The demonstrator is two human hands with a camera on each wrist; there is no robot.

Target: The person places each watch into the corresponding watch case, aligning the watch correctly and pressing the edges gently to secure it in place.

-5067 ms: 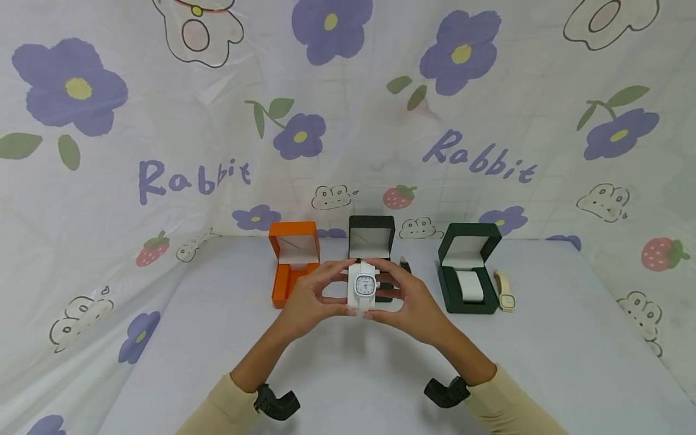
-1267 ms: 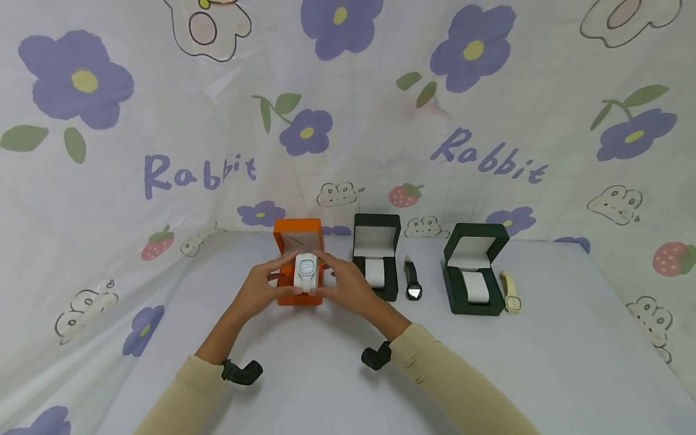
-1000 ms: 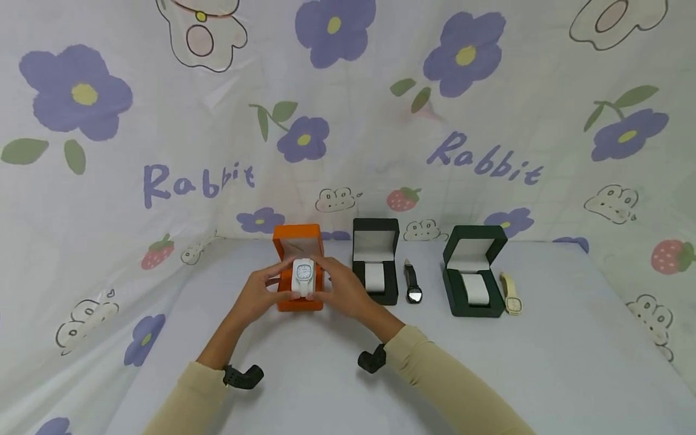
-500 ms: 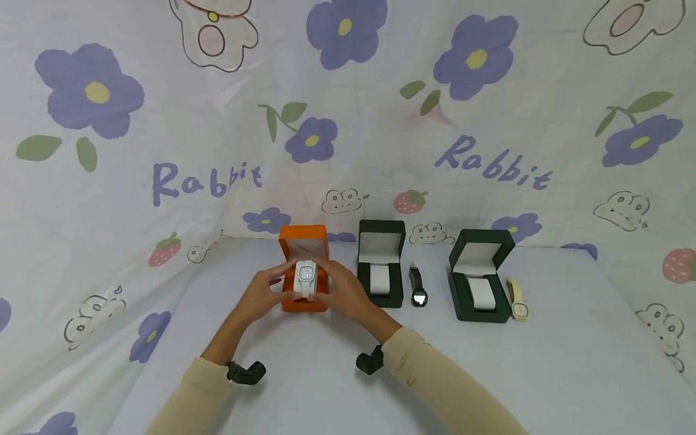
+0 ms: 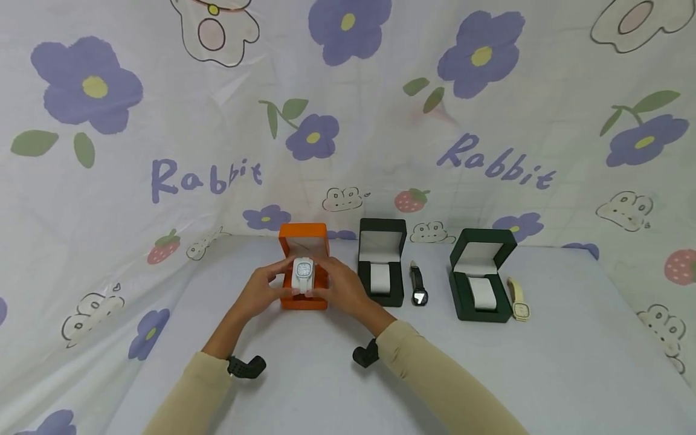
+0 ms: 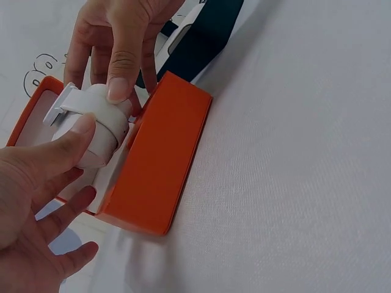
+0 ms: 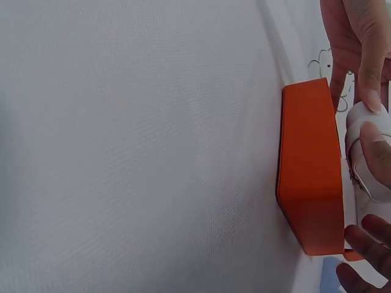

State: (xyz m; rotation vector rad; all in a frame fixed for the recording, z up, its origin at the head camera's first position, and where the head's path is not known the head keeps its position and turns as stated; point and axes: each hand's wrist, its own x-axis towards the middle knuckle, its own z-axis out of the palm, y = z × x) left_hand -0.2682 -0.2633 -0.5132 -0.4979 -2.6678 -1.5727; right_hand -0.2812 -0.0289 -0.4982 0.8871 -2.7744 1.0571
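Both hands hold a white wristwatch (image 5: 303,270), strapped round a white cushion (image 6: 93,160), over the raised-lid orange watch box (image 5: 304,304). My left hand (image 5: 257,295) grips it from the left, its thumb near the bottom in the head view. From the right, my right hand (image 5: 345,287) holds the other side, its thumb (image 6: 122,73) pressing the strap in the left wrist view. The watch face points toward the head camera. Part of the box's inside is hidden behind the watch and fingers, so I cannot tell whether the cushion touches it.
A black box (image 5: 380,300) and a dark green box (image 5: 478,315), lids up, each hold a white cushion. Beside the black box lies a black-strapped watch (image 5: 417,284); a gold watch (image 5: 519,300) lies by the green one. A patterned cloth (image 5: 370,169) hangs behind.
Both hands have carried the white watch on its cushion leftward from in front of the black box to the orange box. Over the last second they have barely moved.
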